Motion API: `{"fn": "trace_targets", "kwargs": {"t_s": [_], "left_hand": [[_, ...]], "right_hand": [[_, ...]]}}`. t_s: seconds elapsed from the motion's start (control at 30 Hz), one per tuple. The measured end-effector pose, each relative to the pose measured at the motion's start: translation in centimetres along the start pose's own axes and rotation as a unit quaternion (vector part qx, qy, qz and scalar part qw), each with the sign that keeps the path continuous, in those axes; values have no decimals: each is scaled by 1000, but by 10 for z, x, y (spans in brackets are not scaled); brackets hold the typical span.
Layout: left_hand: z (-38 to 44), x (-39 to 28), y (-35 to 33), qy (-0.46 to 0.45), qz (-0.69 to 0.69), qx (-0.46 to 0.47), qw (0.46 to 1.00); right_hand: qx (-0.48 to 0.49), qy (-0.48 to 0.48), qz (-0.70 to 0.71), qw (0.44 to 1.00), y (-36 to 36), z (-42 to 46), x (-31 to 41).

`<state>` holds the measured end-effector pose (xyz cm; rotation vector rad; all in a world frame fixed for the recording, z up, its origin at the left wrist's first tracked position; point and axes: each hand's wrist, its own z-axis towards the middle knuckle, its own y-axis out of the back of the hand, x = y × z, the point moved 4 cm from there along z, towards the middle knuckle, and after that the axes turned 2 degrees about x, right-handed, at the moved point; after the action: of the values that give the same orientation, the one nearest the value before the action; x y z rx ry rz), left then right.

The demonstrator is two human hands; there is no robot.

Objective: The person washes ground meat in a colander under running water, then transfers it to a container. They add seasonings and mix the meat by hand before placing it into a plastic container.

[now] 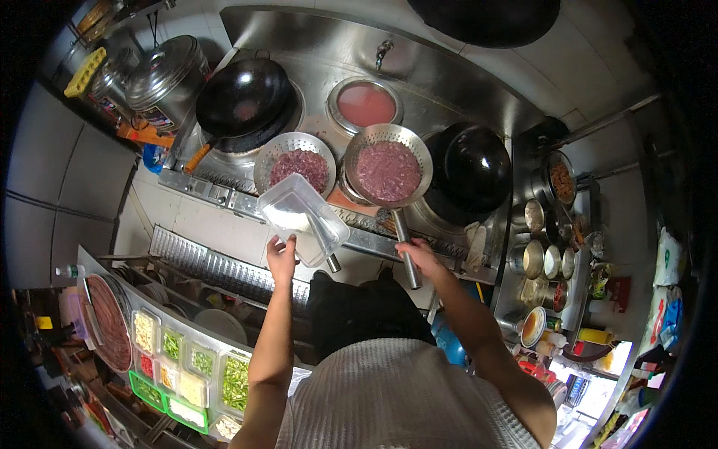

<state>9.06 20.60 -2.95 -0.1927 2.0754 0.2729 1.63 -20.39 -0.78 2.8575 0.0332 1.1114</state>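
My left hand grips the near edge of a clear plastic container, which is tilted and shows nothing inside. Partly behind it, a perforated metal strainer holds raw-looking sliced meat; its handle shows through and below the container. My right hand is at the metal handle of a second perforated strainer, also filled with pinkish sliced meat. This strainer rests over a metal pot on the stove. Beyond both, a round metal pot holds reddish liquid.
A black wok with a wooden handle stands at the left burner, another dark wok at the right. A faucet projects from the steel backsplash. Bowls and seasonings line the right counter; containers of chopped vegetables stand lower left.
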Motion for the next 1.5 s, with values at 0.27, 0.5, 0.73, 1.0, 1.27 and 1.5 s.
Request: {"fn": "trace_targets", "kwargs": {"t_s": [0.27, 0.5, 0.73, 1.0, 1.27, 1.5], "left_hand": [[49, -37, -154, -19, -42, 82, 996], [10, -98, -263, -45, -122, 145, 981], [0, -101, -297, -26, -156, 169, 973], [-31, -114, -304, 36, -293, 237, 926], [-15, -114, -296, 31, -308, 247, 918], [-21, -133, -281, 22, -332, 223, 916]], "right_hand": [[-83, 98, -155, 979, 76, -75, 70], [-181, 136, -263, 938, 123, -105, 95], [-281, 76, -390, 873, 107, -173, 159], [-416, 297, -525, 680, 105, -237, 201], [-434, 363, -547, 617, 85, -270, 238], [-419, 336, -547, 642, 78, -252, 224]]}}
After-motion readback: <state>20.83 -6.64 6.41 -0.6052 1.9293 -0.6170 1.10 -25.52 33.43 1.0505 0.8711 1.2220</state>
